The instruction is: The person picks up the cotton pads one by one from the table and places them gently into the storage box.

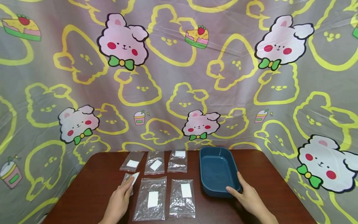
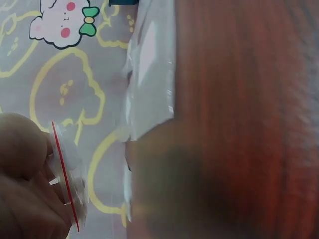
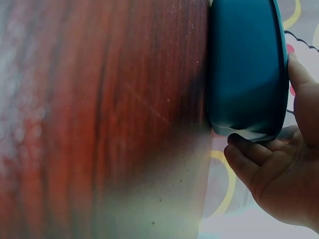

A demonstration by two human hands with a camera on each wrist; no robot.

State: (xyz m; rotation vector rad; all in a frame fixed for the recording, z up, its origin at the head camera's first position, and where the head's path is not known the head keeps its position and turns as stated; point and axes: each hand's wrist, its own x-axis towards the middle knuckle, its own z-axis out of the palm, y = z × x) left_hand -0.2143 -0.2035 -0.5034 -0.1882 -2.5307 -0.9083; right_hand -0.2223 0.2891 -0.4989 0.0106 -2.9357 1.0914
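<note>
My left hand pinches a small clear zip bag with a white piece inside, just above the table's left part. In the left wrist view, the red seal line of that zip bag shows beside the fingers. On the right, my right hand grips the near right corner of a blue plastic tub, thumb at the rim and fingers along the outer wall. The right wrist view shows the tub's side with the fingers against its end. Nothing is visible inside the tub.
Between the hands lie two larger clear bags, each with a white piece. Behind them, three smaller bags form a row. A patterned curtain closes off the back and sides of the brown table.
</note>
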